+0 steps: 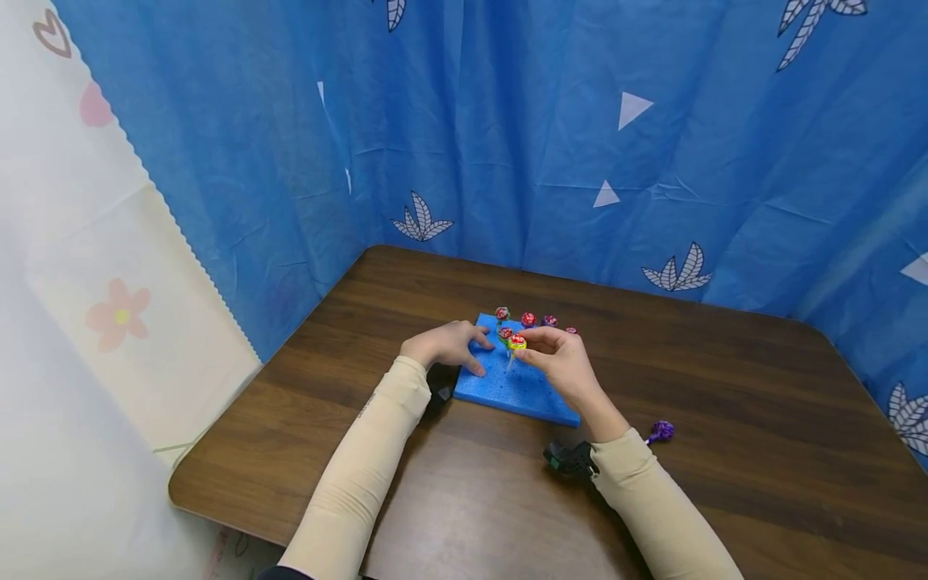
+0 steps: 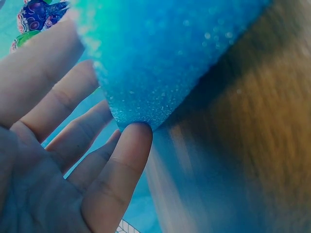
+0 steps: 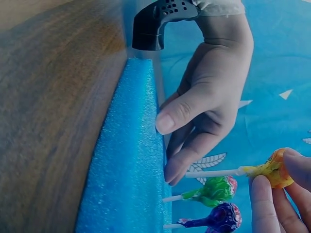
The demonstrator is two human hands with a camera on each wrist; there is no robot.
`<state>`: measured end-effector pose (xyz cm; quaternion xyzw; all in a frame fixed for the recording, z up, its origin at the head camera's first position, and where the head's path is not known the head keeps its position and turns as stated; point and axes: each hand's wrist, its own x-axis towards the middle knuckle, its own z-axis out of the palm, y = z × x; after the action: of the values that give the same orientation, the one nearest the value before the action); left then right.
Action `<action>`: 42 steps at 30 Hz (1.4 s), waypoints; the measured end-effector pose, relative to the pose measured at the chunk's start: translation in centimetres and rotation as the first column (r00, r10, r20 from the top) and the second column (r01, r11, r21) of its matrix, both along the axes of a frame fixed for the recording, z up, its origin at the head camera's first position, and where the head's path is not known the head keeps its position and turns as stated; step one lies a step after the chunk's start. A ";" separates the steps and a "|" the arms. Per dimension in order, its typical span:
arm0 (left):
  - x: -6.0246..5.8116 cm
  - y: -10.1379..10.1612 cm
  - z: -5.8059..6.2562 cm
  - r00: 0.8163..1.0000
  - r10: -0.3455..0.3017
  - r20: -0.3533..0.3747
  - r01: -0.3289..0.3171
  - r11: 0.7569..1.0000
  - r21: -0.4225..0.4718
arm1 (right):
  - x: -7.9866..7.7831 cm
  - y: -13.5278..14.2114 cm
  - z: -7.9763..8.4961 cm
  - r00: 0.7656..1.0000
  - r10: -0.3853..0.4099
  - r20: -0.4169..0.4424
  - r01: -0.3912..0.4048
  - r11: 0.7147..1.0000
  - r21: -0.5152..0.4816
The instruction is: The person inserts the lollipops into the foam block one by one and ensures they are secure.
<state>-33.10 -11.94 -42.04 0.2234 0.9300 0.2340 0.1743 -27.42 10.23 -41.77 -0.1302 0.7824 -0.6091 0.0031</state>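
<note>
Between the thumb and fingers of my right hand (image 1: 565, 366) is a yellow-wrapped lollipop (image 1: 518, 342), pinched by its candy head. In the right wrist view its white stick points toward the blue foam block (image 3: 121, 155). My left hand (image 1: 453, 345) rests at the block's left side with its fingers spread. The left wrist view has that thumb (image 2: 124, 174) touching a corner of the foam. A green-wrapped lollipop (image 3: 211, 191) and a dark blue one (image 3: 224, 218) stand by their sticks in the block, close to the held one.
More lollipops, including a red-topped one (image 1: 528, 320), stand along the block's far side. A purple-wrapped lollipop (image 1: 661, 431) lies on the brown wooden table (image 1: 725, 387) beside the right forearm. Blue curtains (image 1: 493, 161) hang behind the table.
</note>
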 end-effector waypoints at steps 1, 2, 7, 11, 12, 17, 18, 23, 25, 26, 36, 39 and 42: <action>0.0 0.0 0.0 1.000 0.001 0.003 -0.001 1.000 0.001 | 0.0 -0.1 -0.1 1.000 0.000 0.001 0.000 1.000 0.002; 0.1 0.0 -0.1 1.000 0.002 0.005 -0.002 1.000 0.000 | 0.0 -0.1 -0.2 1.000 0.000 0.002 0.000 1.000 0.004; 0.2 -0.1 -0.4 1.000 0.005 0.014 -0.005 1.000 -0.004 | 0.1 -0.3 -0.6 1.000 -0.009 0.009 0.009 0.999 0.033; 0.3 -0.1 -0.3 1.000 0.006 0.007 -0.006 1.000 -0.001 | 0.1 -0.4 -0.8 1.000 -0.014 0.018 0.013 0.999 0.039; 0.3 0.0 -0.3 1.000 0.006 0.007 -0.006 1.000 0.001 | 0.1 -0.4 -0.9 1.000 -0.014 0.025 0.013 0.999 0.035; 0.3 0.1 -0.1 1.000 0.007 0.014 -0.007 1.000 -0.002 | 0.2 -0.6 -0.9 0.999 -0.014 0.043 0.013 1.000 0.020; 0.3 0.1 0.0 1.000 0.008 0.015 -0.008 1.000 -0.002 | 0.2 -0.7 -1.0 0.999 -0.016 0.046 0.016 1.000 0.016; 0.2 0.1 0.0 1.000 0.008 0.010 -0.008 1.000 -0.009 | 0.0 -0.8 -1.2 0.999 -0.020 0.030 0.019 1.000 0.024; 0.2 0.1 0.1 1.000 0.010 0.009 -0.010 1.000 -0.010 | 0.0 -0.8 -1.2 0.999 -0.022 0.033 0.022 1.000 0.018; 0.2 0.2 0.1 1.000 0.012 0.008 -0.012 1.000 -0.011 | 0.0 -0.8 -1.2 0.999 -0.022 0.032 0.021 1.000 0.017; 0.1 0.2 0.1 1.000 0.013 0.005 -0.013 1.000 -0.022 | 0.0 -0.9 -1.3 0.999 -0.047 0.025 0.046 0.998 0.038; 0.0 0.3 0.1 1.000 0.016 0.009 -0.016 1.000 -0.025 | 0.0 -1.0 -1.3 0.999 -0.046 0.026 0.045 0.998 0.035; -0.1 0.3 0.2 1.000 0.017 0.007 -0.016 1.000 -0.021 | 0.0 -1.0 -1.3 0.999 -0.045 0.022 0.044 0.998 0.040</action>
<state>-33.16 -11.65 -41.83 0.2130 0.9336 0.2267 0.1781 -27.43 9.25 -43.08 -0.1057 0.7968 -0.5950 0.0008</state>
